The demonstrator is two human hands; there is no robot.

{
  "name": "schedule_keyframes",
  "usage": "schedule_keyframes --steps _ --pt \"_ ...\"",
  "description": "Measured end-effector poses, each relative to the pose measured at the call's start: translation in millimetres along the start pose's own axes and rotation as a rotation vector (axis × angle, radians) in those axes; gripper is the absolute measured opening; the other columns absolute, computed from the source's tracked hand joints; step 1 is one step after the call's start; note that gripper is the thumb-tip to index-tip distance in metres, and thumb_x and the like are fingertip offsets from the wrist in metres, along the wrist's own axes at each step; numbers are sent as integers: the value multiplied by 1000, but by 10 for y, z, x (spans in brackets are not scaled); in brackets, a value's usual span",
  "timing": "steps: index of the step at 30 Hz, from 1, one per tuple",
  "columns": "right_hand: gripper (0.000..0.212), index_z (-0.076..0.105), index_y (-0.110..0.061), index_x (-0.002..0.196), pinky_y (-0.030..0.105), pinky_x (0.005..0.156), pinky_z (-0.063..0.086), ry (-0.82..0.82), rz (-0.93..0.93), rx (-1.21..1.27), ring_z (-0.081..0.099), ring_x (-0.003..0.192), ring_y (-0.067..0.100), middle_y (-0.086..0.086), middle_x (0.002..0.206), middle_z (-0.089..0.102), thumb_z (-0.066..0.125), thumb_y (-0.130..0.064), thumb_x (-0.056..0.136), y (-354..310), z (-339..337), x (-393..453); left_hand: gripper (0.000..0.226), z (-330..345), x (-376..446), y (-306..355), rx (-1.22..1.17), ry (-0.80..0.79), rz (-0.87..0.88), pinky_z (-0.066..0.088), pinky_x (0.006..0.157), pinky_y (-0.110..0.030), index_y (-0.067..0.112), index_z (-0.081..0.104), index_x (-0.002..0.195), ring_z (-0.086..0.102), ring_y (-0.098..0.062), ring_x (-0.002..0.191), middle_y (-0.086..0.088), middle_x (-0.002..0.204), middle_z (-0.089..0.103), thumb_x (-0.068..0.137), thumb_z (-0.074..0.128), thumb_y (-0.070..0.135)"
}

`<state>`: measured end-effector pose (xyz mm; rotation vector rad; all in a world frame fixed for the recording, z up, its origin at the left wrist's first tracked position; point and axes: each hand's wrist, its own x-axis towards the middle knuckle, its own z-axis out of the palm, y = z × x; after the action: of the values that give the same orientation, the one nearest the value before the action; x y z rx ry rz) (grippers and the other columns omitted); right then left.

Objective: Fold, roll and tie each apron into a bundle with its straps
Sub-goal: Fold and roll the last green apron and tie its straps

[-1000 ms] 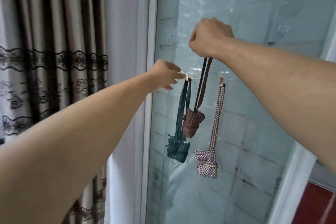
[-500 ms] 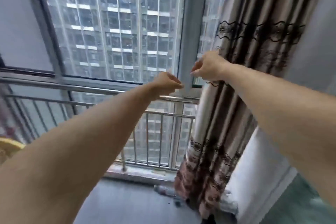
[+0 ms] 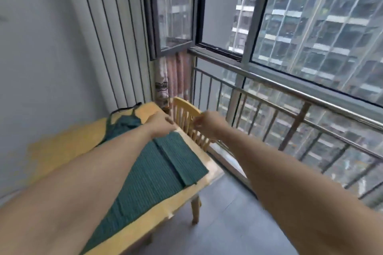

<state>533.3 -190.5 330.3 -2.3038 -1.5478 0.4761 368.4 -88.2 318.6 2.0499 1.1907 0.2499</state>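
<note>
A dark green striped apron (image 3: 157,170) lies flat along a yellow wooden table (image 3: 62,143). A narrow strip along its right side is folded over, and its thin straps (image 3: 124,109) trail at the far end by the wall. My left hand (image 3: 161,124) hovers over the apron's far right corner, fingers curled, holding nothing. My right hand (image 3: 209,124) hangs in the air to the right, past the table edge and over a chair, fingers loosely curled and empty. My left forearm hides part of the apron.
A yellow slatted chair (image 3: 186,116) stands against the table's far right edge. A metal railing (image 3: 290,107) and large windows run along the right. The grey wall is on the left, and grey floor (image 3: 228,213) lies between table and railing.
The view has swung left, from the glass door with hanging bundles, past the window and curtain, to the table. My right hand has let go of the brown bundle's strap.
</note>
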Motion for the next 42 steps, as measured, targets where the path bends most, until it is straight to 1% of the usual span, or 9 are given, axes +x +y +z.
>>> schedule_keyframes --steps 4,8,15,22,28,30,33,37,42 --pt "19 76 -21 96 30 76 55 -211 -39 17 68 91 21 0 98 73 57 -15 95 -295 1015 552 20 -386 64 -1195 21 18 -247 51 94 -40 9 70 107 62 -25 103 -8 112 67 95 72 24" --pt "34 64 -18 133 29 66 52 -431 -5 -7 66 79 16 7 124 68 61 -24 99 -230 1861 892 60 -306 82 -2080 -11 13 -459 46 104 -41 10 56 139 56 -31 126 -9 141 56 91 75 41" --pt "50 50 -13 148 25 54 49 -415 254 110 63 70 15 11 134 63 61 -21 100 456 2645 1555 84 253 451 -2966 38 -72 -585 46 104 -36 15 31 158 55 -29 130 -13 162 32 91 74 39" --pt "87 24 -12 156 56 109 43 -321 652 -40 39 138 39 14 155 36 72 -44 91 1371 3024 2042 127 911 1006 -3517 192 -388 -790 14 120 -69 37 -17 158 -25 -36 152 -4 163 -35 77 77 64" --pt "99 41 -6 137 52 97 52 -324 870 13 62 108 38 19 120 63 84 -63 69 1559 3027 2052 144 1207 933 -3618 262 -435 -801 10 115 -76 49 -41 139 -40 -32 145 3 142 -61 65 81 70" --pt "73 51 -4 124 47 88 57 -332 803 176 66 89 31 11 103 67 85 -48 77 1482 2980 2050 144 1206 927 -3627 271 -412 -789 11 115 -76 50 -42 136 -40 -32 146 3 142 -61 65 82 70" --pt "39 54 -12 133 49 100 53 -263 581 348 65 110 32 9 125 68 66 -27 98 1163 2903 2026 144 1195 906 -3598 288 -399 -762 14 115 -76 48 -43 134 -38 -34 147 0 145 -59 64 80 73" --pt "41 50 -26 149 27 102 48 -328 227 498 60 125 15 -6 139 62 45 -22 108 156 2867 1872 135 1158 847 -3607 303 -346 -711 20 114 -73 43 -38 139 -30 -35 151 -2 151 -51 69 71 78" --pt "57 22 -50 157 35 82 53 -522 -186 233 68 103 26 0 122 71 39 -28 106 -1112 3413 1374 58 765 691 -3904 -86 40 -690 47 101 -43 37 21 160 47 -26 138 -4 161 37 106 39 46"
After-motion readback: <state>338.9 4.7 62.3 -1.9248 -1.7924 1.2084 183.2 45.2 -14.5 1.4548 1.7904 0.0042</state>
